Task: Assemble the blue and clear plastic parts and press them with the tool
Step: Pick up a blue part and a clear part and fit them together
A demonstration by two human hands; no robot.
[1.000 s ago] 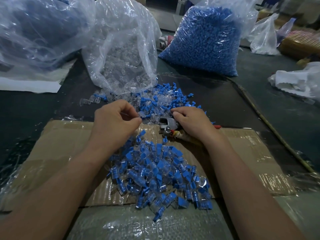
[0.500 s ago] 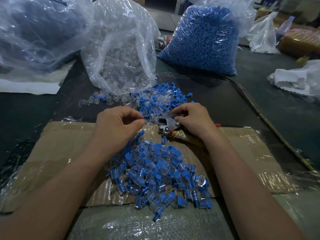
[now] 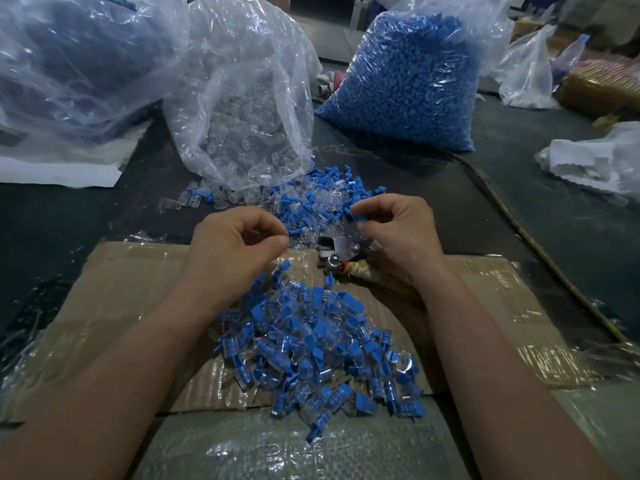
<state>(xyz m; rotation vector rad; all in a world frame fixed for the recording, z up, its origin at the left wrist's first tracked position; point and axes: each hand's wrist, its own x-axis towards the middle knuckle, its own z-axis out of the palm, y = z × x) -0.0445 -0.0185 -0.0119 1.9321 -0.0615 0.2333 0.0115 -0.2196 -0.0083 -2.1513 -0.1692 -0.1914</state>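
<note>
Status: mid-batch, nowhere near done.

- Done: finished pile (image 3: 311,344) of joined blue-and-clear pieces sat on the cardboard (image 3: 121,299) between the forearms. Looked pressed, but I couldn't verify that per piece.
- In hand: right hand (image 3: 398,233) pinched one blue part (image 3: 360,212) between thumb and forefinger, just above the tool (image 3: 337,247). The tool's wrapped handle ran under that palm; I couldn't tell if it was actually gripped.
- Left hand (image 3: 239,244) was curled, thumb tip against forefinger. It may have held a clear part, but nothing was visible, so I couldn't tell.
- The two hands were near each other, not touching. My read: next pair not yet mated, press not yet started.
- Left: loose pile (image 3: 311,199) of unjoined parts on the desk (image 3: 52,237) just beyond the hands, plus the clear-parts bag (image 3: 242,116) and the blue-parts bag (image 3: 405,84), both well stocked.

Around: big crumpled bag (image 3: 69,57) far left, white bag (image 3: 595,161) far right, thin cable (image 3: 519,233) along the desk on the right.

Obstructions: the finished pile crowded the tool head, and stray blue bits lay right against it. Risk of one getting caught in the tool.
</note>
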